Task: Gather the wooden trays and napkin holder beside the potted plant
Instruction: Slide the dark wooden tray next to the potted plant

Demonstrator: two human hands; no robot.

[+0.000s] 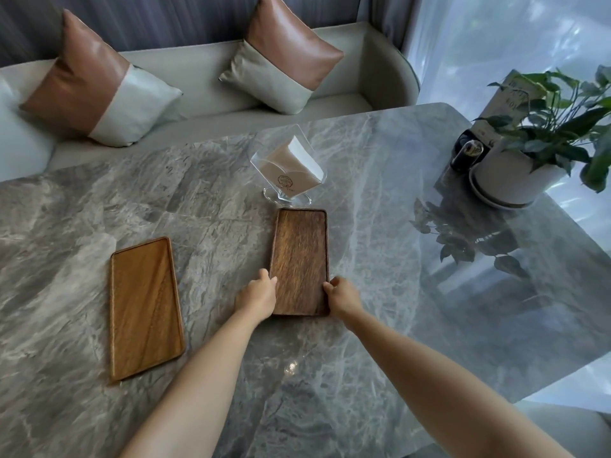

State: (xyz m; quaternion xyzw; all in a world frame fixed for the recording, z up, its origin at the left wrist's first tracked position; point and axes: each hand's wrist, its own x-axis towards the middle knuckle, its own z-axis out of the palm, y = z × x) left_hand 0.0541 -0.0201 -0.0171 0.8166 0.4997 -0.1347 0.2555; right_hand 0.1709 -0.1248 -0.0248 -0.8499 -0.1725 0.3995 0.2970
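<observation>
Gripping the dark wooden tray at centre frame, the left hand and right hand clasp its long edges near the lower end. A lighter wooden tray lies at left, untouched. The clear napkin holder stands just above the dark tray; the potted plant sits upper right on the marble table.

All I can see of myself from the head cam is two bare forearms coming in from the bottom of the frame. No sleeves anywhere up to the edge of the shot. No watch, bracelet or rings on my left hand or right hand. No gloves either, just plain hands.
</observation>
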